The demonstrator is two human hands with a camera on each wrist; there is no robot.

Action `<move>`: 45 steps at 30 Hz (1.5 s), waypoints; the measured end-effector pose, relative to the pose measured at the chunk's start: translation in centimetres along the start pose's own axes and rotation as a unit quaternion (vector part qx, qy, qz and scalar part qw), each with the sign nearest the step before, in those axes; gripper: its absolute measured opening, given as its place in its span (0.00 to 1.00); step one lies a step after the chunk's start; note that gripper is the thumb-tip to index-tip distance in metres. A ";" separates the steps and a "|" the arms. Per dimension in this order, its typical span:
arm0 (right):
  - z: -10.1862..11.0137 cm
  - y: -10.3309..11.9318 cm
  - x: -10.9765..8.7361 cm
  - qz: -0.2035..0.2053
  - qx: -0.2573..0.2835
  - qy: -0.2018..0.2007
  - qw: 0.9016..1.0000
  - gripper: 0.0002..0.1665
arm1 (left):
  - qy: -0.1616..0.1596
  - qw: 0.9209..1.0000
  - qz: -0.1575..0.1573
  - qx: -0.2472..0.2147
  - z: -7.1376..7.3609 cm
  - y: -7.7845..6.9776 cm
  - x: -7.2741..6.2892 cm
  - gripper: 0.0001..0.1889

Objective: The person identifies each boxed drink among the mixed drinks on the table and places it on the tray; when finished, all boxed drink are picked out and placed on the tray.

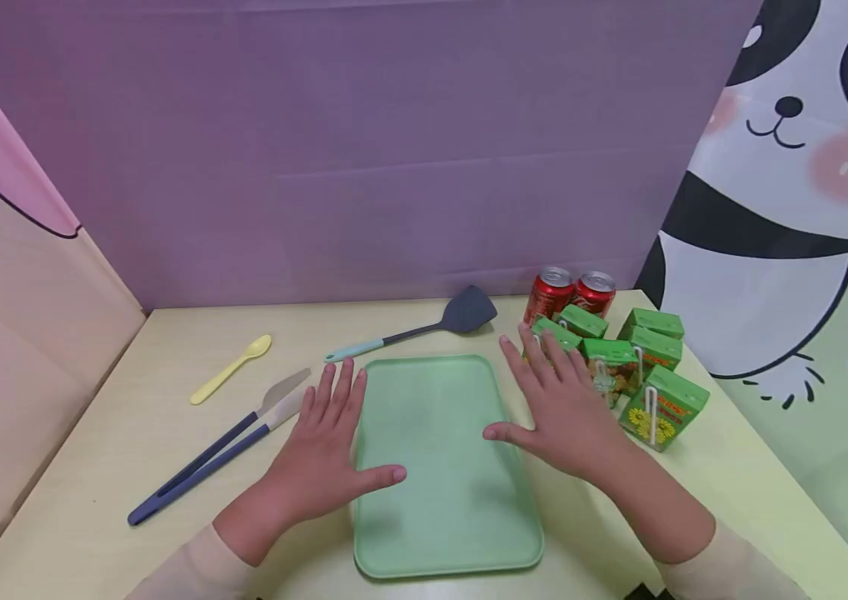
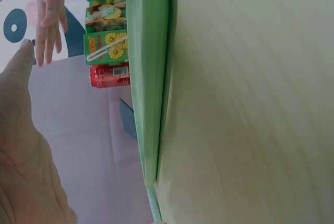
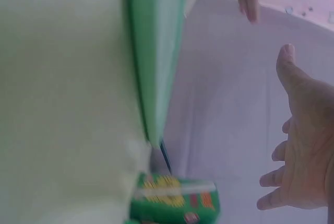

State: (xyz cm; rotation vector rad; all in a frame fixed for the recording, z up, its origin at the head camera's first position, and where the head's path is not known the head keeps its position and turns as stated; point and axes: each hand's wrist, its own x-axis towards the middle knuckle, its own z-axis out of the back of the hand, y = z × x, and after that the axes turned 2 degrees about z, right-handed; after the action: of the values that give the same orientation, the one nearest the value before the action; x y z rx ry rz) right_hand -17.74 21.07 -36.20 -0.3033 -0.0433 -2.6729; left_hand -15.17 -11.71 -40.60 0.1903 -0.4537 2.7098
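Observation:
A green rectangular tray point(image 1: 439, 442) lies on the table between my two hands. My left hand point(image 1: 326, 462) hovers over its left edge, fingers straight and thumb spread toward the middle. Across from it, my right hand point(image 1: 562, 417) is held up by the tray's right edge with fingers extended, overlapping some of the green drink cartons point(image 1: 664, 408) in the head view. Neither hand holds anything. In the left wrist view, the left palm point(image 2: 26, 166) is raised above the level of the tray's rim point(image 2: 148, 78). The right palm point(image 3: 310, 145) shows bare too.
Left of the tray lie blue-handled tongs point(image 1: 207, 467) and a yellow spoon point(image 1: 232, 371). A spatula point(image 1: 469, 310) with a dark head rests behind the tray. Two red soda cans point(image 1: 550, 292) stand at the back right behind several cartons. A purple backdrop point(image 1: 394, 167) borders the table.

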 end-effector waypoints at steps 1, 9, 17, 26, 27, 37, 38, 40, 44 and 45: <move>0.5 -0.5 0.0 -0.010 0.007 0.002 1.000 0.67 | 0.011 1.000 0.002 -0.018 0.1 0.0 -0.1 0.64; 4.4 -5.8 -1.3 -0.088 0.059 -0.006 0.994 0.69 | 0.096 0.990 0.039 -0.091 1.0 0.1 -1.2 0.66; 4.7 -11.2 -3.5 -0.169 0.086 0.034 0.981 0.70 | 0.162 0.979 0.059 -0.113 0.7 0.5 -2.4 0.69; 2.3 -14.5 -4.7 -0.202 0.109 0.119 0.966 0.64 | 0.210 0.971 0.044 -0.109 0.0 0.9 -3.3 0.72; 2.1 -14.7 -4.7 -0.206 0.113 0.125 0.964 0.62 | 0.211 0.971 0.041 -0.105 -0.2 1.0 -3.3 0.73; 1.5 -15.3 -4.7 -0.212 0.120 0.123 0.962 0.49 | 0.231 0.970 0.029 -0.075 -0.7 1.6 -3.4 0.75; 1.5 -15.2 -4.7 -0.210 0.119 0.123 0.963 0.49 | 0.232 0.969 0.028 -0.074 -0.8 1.6 -3.4 0.75; 1.8 -15.0 -4.6 -0.206 0.118 0.122 0.964 0.49 | 0.235 0.969 0.028 -0.073 -0.8 1.5 -3.4 0.75; 2.4 -14.2 -4.1 -0.194 0.125 0.117 0.966 0.49 | 0.234 0.969 0.030 -0.072 -0.8 1.4 -3.4 0.75; 2.7 -13.9 -4.0 -0.191 0.127 0.114 0.966 0.49 | 0.233 0.969 0.030 -0.073 -0.7 1.4 -3.4 0.75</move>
State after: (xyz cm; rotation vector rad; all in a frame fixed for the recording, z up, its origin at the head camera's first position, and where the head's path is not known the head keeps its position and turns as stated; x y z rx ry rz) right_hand -19.76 35.47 -34.18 0.1095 -0.4091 -3.0186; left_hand -12.60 -13.85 -42.36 -0.4970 -0.5164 2.6434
